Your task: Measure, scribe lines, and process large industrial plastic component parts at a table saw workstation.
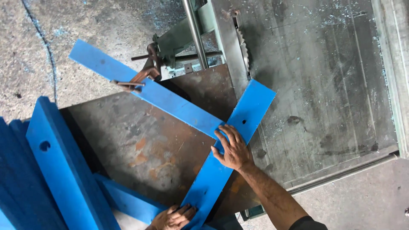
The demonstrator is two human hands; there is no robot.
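Rusty steel plate forms the bench (140, 140), beside a scratched grey saw table (324, 85) whose toothed blade (243, 42) is mostly sunk in its slot. Two flat blue planks cross on it: the drilled plank (230, 145) under both hands, and a second plank (145, 87). Right hand (232, 149) lies spread flat on top; left hand (172, 218), partly cut off, grips its near end. Several more blue planks (51, 170) are stacked at left.
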